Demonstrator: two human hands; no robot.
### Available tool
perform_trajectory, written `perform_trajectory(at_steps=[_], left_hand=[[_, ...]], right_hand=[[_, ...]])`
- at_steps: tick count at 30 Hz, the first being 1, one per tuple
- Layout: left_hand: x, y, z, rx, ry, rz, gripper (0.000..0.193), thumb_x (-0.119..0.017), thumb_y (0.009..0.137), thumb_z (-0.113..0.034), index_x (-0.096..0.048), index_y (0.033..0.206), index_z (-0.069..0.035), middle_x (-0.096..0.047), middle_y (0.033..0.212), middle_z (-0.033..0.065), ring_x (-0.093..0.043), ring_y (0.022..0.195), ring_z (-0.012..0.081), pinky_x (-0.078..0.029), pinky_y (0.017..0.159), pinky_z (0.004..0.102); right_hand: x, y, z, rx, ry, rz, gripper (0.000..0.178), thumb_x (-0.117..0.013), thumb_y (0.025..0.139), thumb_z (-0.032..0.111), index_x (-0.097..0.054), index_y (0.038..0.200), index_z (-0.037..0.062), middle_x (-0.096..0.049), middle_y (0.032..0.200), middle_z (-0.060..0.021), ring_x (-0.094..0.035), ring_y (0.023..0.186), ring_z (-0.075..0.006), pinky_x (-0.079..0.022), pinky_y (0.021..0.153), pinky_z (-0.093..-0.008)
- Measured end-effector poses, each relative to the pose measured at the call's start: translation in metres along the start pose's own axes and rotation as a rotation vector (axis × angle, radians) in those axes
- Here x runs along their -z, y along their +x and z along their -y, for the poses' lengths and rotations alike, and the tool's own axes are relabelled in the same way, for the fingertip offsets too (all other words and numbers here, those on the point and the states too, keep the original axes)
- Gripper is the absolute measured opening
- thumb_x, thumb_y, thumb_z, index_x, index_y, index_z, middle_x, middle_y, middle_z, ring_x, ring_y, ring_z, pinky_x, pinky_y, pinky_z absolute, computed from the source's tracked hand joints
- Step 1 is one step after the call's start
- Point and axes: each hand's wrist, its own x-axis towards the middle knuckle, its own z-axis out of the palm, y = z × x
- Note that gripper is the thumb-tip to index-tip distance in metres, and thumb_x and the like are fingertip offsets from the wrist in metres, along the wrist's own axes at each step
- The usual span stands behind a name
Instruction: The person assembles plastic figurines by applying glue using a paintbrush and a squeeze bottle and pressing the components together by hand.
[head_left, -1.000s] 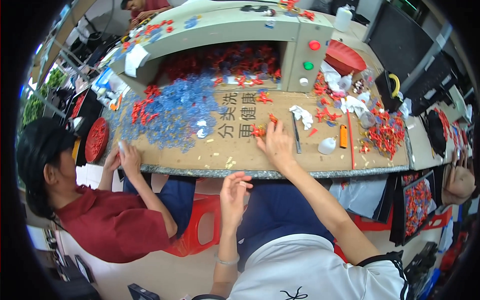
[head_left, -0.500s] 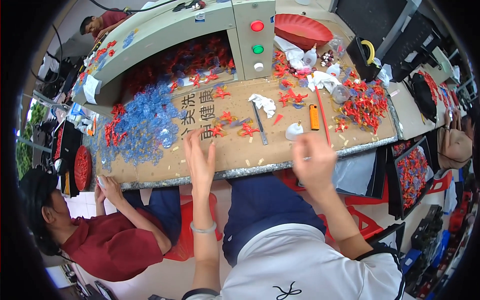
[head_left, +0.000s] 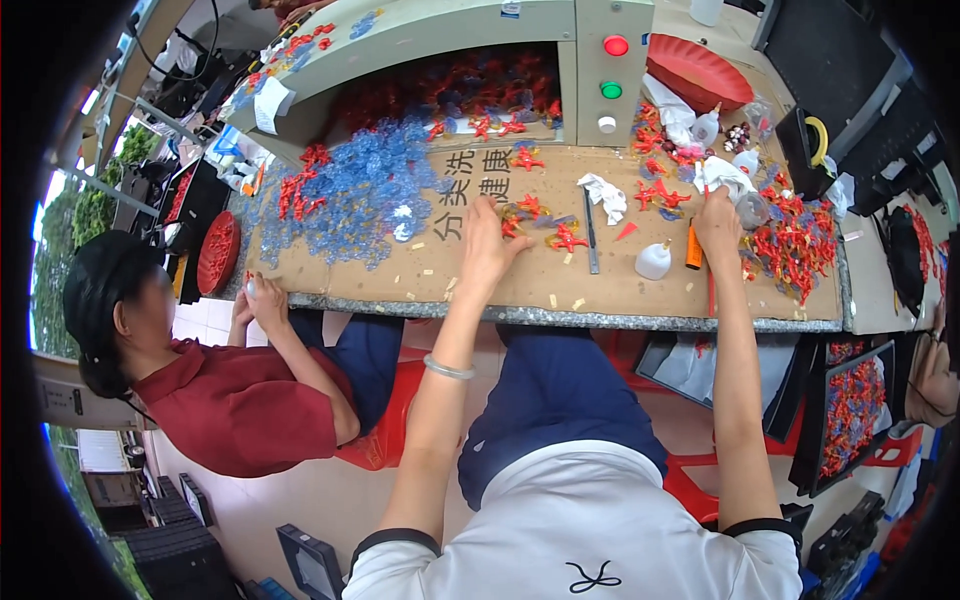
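My left hand (head_left: 485, 252) is over the cardboard-covered bench, thumb and fingers apart. Just beside its fingertips are small red star-shaped plastic figures (head_left: 568, 238) with yellow and blue clear bits. My right hand (head_left: 718, 232) reaches across a thin red stick (head_left: 712, 295), its fingers drawn together close to a crumpled white tissue (head_left: 727, 176). What those fingers hold, if anything, is hidden. An orange lighter (head_left: 693, 246) lies just left of that hand. Further left are a white squeeze bottle (head_left: 653, 261) and metal tweezers (head_left: 591, 232).
A machine (head_left: 606, 70) with an arched opening stands behind, red and blue pieces inside. Blue clear pieces (head_left: 370, 180) are heaped at left, red figures (head_left: 800, 235) at right. A red basin (head_left: 700, 72) sits at the back. A co-worker (head_left: 240, 405) sits to my left.
My view has swung, so the bench appears shifted rightward. My right hand has moved from near the squeeze bottle to beside the tissue and stick. My left hand has come closer to the red figures.
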Motion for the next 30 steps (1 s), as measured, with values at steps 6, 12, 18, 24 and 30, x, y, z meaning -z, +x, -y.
perform_trajectory(at_steps=[6,12,18,24,30], left_hand=[[-0.007,-0.003,0.012,0.032,0.019,-0.057,0.065,-0.085,0.057,-0.008,-0.048,0.11,0.002,-0.058,0.103,0.0195,-0.053,0.099,0.0354,-0.044,0.087,0.0407],[0.002,-0.006,0.02,0.014,-0.108,-0.094,0.05,-0.075,0.065,0.0,-0.049,0.108,0.003,-0.057,0.092,0.0168,-0.054,0.092,0.0328,-0.045,0.082,0.0396],[0.003,-0.009,0.028,0.015,-0.362,-0.13,0.034,-0.068,0.072,-0.002,-0.056,0.104,0.001,-0.059,0.089,0.0157,-0.059,0.074,0.0264,-0.049,0.067,0.0367],[0.026,-0.013,0.027,-0.033,-0.157,0.036,0.02,-0.066,0.079,-0.007,-0.058,0.096,0.0,-0.055,0.083,0.016,-0.057,0.075,0.028,-0.047,0.067,0.0364],[0.029,-0.02,0.016,-0.159,-0.057,0.142,0.03,-0.069,0.077,-0.007,-0.053,0.1,0.001,-0.047,0.103,0.0199,-0.053,0.089,0.0349,-0.044,0.079,0.0419]], right_hand=[[0.037,-0.005,-0.002,0.314,0.04,-0.104,0.01,-0.052,0.082,0.007,-0.051,0.09,0.001,-0.064,0.077,-0.0225,-0.061,0.071,-0.0415,-0.048,0.063,-0.0493],[0.109,-0.024,-0.013,0.359,0.614,-0.248,0.014,-0.052,0.087,0.006,-0.065,0.091,0.0012,-0.061,0.073,-0.0075,-0.053,0.059,-0.0132,-0.039,0.054,-0.0251],[0.151,-0.057,-0.015,0.203,1.711,0.086,0.031,-0.047,0.091,0.011,-0.054,0.117,-0.0038,-0.06,0.086,-0.0104,-0.051,0.069,-0.0116,-0.04,0.061,-0.022],[0.144,-0.043,-0.006,0.299,1.64,0.007,0.037,-0.058,0.089,0.008,-0.048,0.123,-0.0036,-0.061,0.101,-0.0116,-0.056,0.092,-0.0154,-0.043,0.086,-0.0274],[0.16,-0.001,-0.031,0.108,1.17,-0.153,0.025,-0.058,0.092,0.019,-0.065,0.105,-0.0018,-0.061,0.076,-0.0021,-0.052,0.069,-0.0071,-0.039,0.061,-0.0222]])
